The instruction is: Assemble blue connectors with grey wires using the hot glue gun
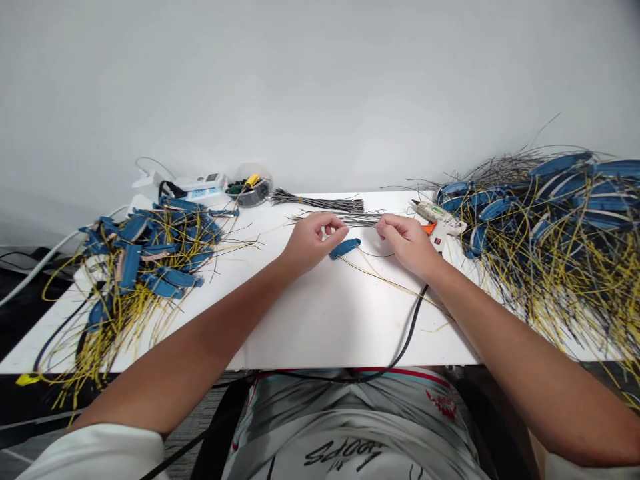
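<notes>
"One blue connector (pixel 345 249) on the white table (pixel 320 333): where does it sit?"

"Flat on the tabletop, between the left hand (pixel 313 243) and the right hand (pixel 407 245), closer to the left one."

"Is either hand gripping it?"

"No, neither touches it. Both hover just above the table, fingers curled inward with the tips drawn together. Whether they pinch a fine wire, I can't tell."

"Anything attached?"

"A thin dark wire (pixel 375 255) and yellow wires (pixel 385 280) run from it toward the right, near the right hand."

"What else is close?"

"A glue gun (pixel 437 223) lies just past the right hand, and a grey wire bundle (pixel 345 218) lies beyond the connector. Blue connectors trailing yellow wires are heaped on both sides: the left heap (pixel 145 253) and the right heap (pixel 540 220)."
</notes>
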The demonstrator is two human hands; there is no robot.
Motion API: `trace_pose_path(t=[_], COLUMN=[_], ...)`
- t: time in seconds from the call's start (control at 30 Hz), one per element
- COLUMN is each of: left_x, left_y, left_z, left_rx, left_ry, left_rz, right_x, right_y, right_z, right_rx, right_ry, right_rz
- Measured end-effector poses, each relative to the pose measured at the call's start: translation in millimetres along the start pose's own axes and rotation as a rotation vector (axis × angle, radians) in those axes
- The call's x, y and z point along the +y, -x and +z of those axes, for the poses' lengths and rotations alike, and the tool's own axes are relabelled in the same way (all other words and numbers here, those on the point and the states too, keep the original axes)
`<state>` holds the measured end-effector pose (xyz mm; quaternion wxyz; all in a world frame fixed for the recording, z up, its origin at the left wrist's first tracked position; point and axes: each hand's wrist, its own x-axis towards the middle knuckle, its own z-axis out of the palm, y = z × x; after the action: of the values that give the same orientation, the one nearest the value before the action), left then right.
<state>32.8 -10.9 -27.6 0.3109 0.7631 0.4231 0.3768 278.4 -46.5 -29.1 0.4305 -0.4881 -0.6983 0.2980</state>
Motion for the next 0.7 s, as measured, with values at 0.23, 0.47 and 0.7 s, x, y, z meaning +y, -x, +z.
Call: trace_pose_path(t=[0.23,0.47,0.7], left_x=[-3.7,-7.2,-5.1], left_y=[-4.2,-9.0,-8.9], left_z=[0.5,-0.1,-1.3], left_rx=[0.026,-0.032,-0.049], left_ry=[0.199,0.33,0.346], left_rz=[-0.097,-0.149,-0.15], right_x=[-2.6,-4.3,-3.1], right_y=[0.8,0.2,0.4], right_z=[0.2,-1.2,-1.1], right_rx=[-0.02,-0.029,-0.057], right_ry=[0.048,0.068,0.083], right_rz=[0.02,-0.021,-0.013])
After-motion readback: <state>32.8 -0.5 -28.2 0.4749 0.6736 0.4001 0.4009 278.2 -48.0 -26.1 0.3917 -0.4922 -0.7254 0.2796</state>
